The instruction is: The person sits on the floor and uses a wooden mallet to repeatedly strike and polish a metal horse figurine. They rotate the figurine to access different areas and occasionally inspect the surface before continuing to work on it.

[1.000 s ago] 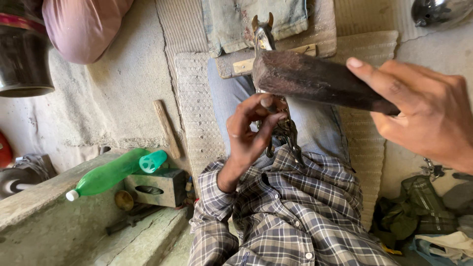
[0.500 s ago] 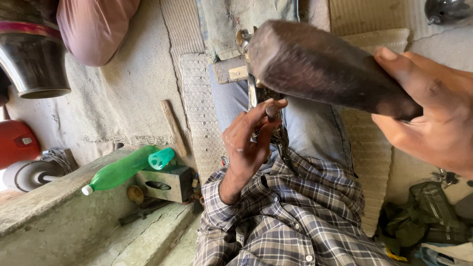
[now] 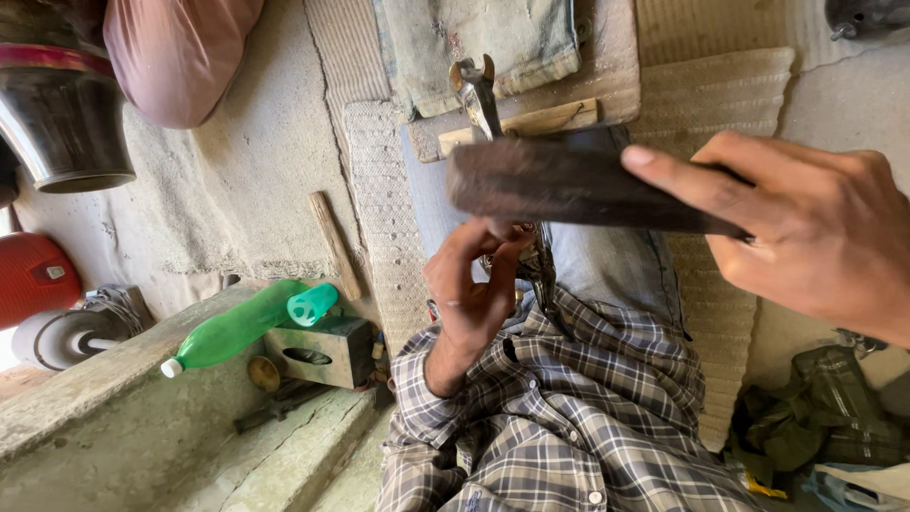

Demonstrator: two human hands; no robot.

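My right hand (image 3: 806, 228) grips one end of a long, dark brown flat piece (image 3: 559, 185) and holds it crosswise over my lap. Under it, a pair of metal pincers (image 3: 474, 90) stands on my jeans with its jaws pointing away from me. My left hand (image 3: 474, 294) comes out of a plaid sleeve. Its thumb and fingertips are pinched together around the lower part of the pincers, just beneath the dark piece. The exact grip point is partly hidden by that piece.
A green plastic bottle (image 3: 232, 327) lies on a metal block (image 3: 322, 351) at the left, on a concrete ledge (image 3: 114, 379). A wooden stick (image 3: 334, 242), a dark pot (image 3: 66, 123), a red container (image 3: 33, 275) and woven mats (image 3: 379, 190) surround me. Bags (image 3: 815, 427) lie at the right.
My right hand has tilted the dark piece so it shows more edge-on and sits lower over my left hand. My left hand stays pinched at the pincers.
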